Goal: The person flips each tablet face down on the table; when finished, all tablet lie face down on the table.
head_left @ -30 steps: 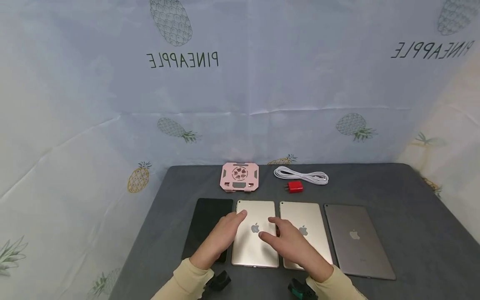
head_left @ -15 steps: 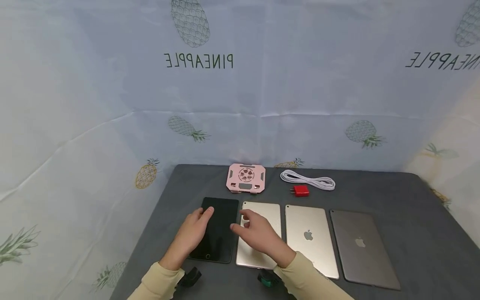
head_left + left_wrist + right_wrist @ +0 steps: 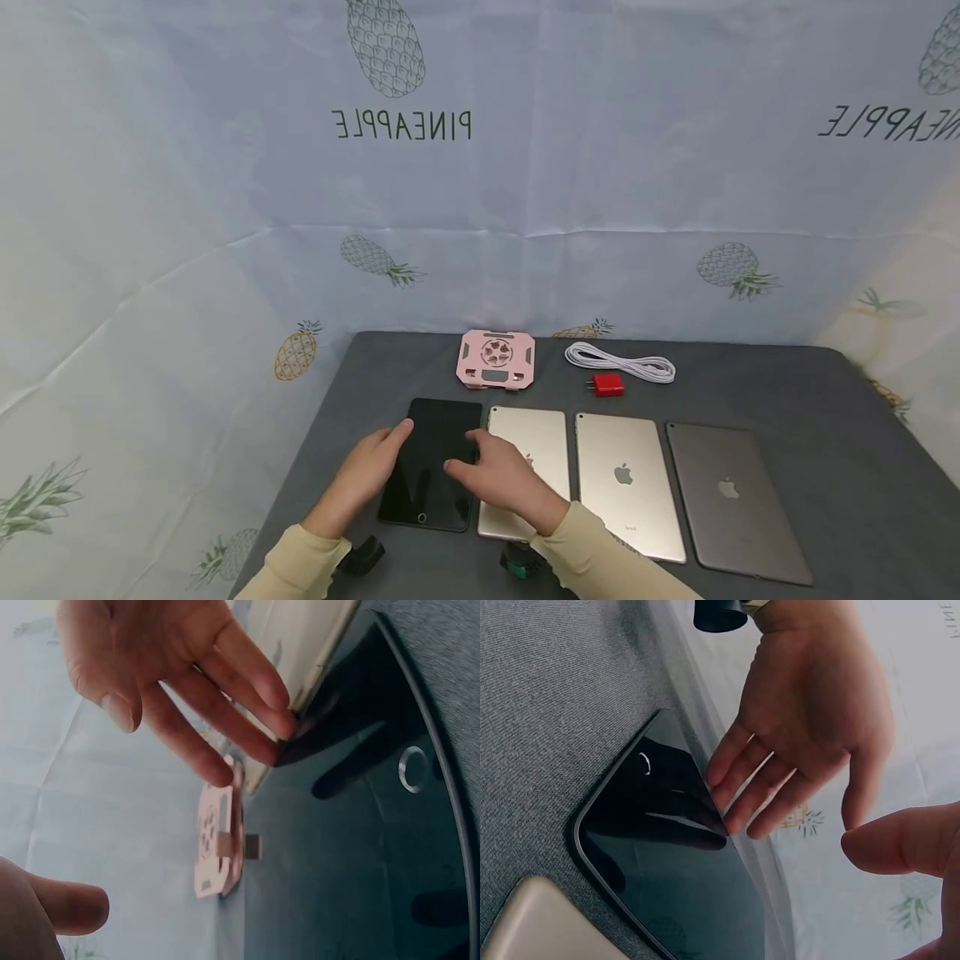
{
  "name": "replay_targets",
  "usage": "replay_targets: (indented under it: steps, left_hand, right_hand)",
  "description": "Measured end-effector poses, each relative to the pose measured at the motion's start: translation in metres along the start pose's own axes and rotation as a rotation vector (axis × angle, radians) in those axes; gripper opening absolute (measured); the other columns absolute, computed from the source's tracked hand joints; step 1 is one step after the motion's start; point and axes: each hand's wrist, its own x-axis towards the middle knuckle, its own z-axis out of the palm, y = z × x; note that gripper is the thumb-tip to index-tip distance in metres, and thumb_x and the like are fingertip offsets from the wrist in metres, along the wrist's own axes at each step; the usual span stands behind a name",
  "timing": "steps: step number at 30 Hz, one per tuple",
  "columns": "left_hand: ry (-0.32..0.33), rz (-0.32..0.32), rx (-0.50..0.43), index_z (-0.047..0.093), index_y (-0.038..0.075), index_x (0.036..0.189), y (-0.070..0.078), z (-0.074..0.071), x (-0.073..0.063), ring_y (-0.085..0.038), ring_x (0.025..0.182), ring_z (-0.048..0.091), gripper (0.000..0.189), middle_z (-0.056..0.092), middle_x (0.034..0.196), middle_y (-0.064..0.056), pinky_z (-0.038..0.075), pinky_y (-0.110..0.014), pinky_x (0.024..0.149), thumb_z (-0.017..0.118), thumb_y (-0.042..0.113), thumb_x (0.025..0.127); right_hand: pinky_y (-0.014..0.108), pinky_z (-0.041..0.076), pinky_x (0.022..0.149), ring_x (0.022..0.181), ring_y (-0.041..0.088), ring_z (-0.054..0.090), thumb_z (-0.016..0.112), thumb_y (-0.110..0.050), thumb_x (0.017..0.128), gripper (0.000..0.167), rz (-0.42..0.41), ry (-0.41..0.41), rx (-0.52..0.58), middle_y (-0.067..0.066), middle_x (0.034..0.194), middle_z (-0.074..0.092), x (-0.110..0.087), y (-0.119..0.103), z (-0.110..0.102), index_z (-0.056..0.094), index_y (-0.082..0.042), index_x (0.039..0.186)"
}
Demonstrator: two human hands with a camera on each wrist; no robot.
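A black tablet (image 3: pixel 438 417) lies screen up on the dark cloth, its round button toward the near side. My left hand (image 3: pixel 366 467) is at its left edge, fingers extended and thumb over the border of the screen. In the right wrist view the left hand's straight fingertips (image 3: pixel 735 825) come right to that edge. On the other side my right hand (image 3: pixel 504 477) overlaps the tablet's right edge, thumb pointing left above the glass. In the left wrist view the right hand's relaxed fingers (image 3: pixel 247 739) reach down to the edge, mirrored in the screen.
Two gold tablets, a nearer one (image 3: pixel 528 425) and another (image 3: pixel 630 450), plus a grey tablet (image 3: pixel 731 492), lie face down to the right. Behind stand a pink folding stand (image 3: pixel 497 362), a red charger plug (image 3: pixel 607 385) and a coiled white cable (image 3: pixel 637 367). Pineapple-print curtain (image 3: pixel 495 192) hangs behind.
Both hands have moved left, from over the gold tablets to the two sides of the black tablet. The view has also shifted slightly. The tablets keep their places.
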Motion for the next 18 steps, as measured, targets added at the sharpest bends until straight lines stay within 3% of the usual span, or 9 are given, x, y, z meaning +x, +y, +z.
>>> replay_targets:
  steps: [7, 11, 14, 15, 17, 18]
  left_hand:
    - [-0.022, -0.014, -0.059, 0.048, -0.007, 0.157, 0.003, -0.001, 0.003, -0.053, 0.151, 0.045, 0.09, 0.048, 0.163, -0.031, 0.041, -0.069, 0.12, 0.039, 0.069, 0.11]
    - [-0.028, -0.029, -0.136, 0.064, -0.005, 0.137, 0.002, -0.003, 0.008, -0.044, 0.12, 0.065, 0.075, 0.068, 0.129, -0.027, 0.054, -0.056, 0.103, 0.043, 0.062, 0.111]
    - [-0.038, -0.047, -0.175, 0.063, -0.007, 0.129, 0.002, -0.004, 0.011, -0.031, 0.096, 0.063, 0.07, 0.066, 0.11, -0.019, 0.053, -0.045, 0.09, 0.045, 0.058, 0.112]
    - [-0.042, -0.056, -0.185, 0.062, -0.008, 0.128, 0.002, -0.005, 0.012, -0.029, 0.092, 0.062, 0.07, 0.065, 0.108, -0.019, 0.053, -0.044, 0.088, 0.046, 0.057, 0.111]
    - [-0.042, -0.068, -0.203, 0.056, -0.011, 0.143, 0.002, -0.006, 0.013, -0.025, 0.094, 0.063, 0.074, 0.066, 0.119, -0.019, 0.054, -0.041, 0.089, 0.046, 0.056, 0.111]
    - [-0.042, -0.079, -0.215, 0.056, -0.011, 0.14, 0.003, -0.006, 0.013, -0.025, 0.091, 0.061, 0.073, 0.064, 0.116, -0.019, 0.053, -0.039, 0.087, 0.047, 0.055, 0.111]
  right_hand:
    - [0.061, 0.058, 0.1, 0.118, 0.038, 0.072, 0.071, -0.04, 0.098, 0.068, 0.011, -0.021, 0.006, 0.025, 0.137, 0.071, 0.0, -0.004, -0.004, 0.059, 0.004, 0.148]
    - [0.062, 0.057, 0.102, 0.124, 0.04, 0.07, 0.071, -0.04, 0.097, 0.068, 0.011, -0.023, -0.003, 0.025, 0.14, 0.069, 0.001, -0.006, -0.007, 0.059, 0.004, 0.148]
    - [0.062, 0.057, 0.102, 0.125, 0.041, 0.069, 0.071, -0.042, 0.097, 0.069, 0.012, -0.024, -0.008, 0.025, 0.14, 0.069, 0.001, -0.006, -0.009, 0.059, 0.004, 0.147]
    - [0.062, 0.057, 0.102, 0.125, 0.041, 0.069, 0.071, -0.042, 0.097, 0.07, 0.012, -0.026, -0.009, 0.025, 0.139, 0.069, 0.002, -0.006, -0.01, 0.059, 0.004, 0.147]
    - [0.062, 0.057, 0.103, 0.125, 0.041, 0.069, 0.071, -0.043, 0.096, 0.071, 0.014, -0.031, -0.005, 0.025, 0.14, 0.069, 0.002, -0.006, -0.011, 0.059, 0.005, 0.147]
    - [0.061, 0.058, 0.102, 0.125, 0.041, 0.069, 0.071, -0.043, 0.096, 0.071, 0.011, -0.032, -0.006, 0.025, 0.139, 0.069, 0.002, -0.006, -0.011, 0.059, 0.004, 0.147]
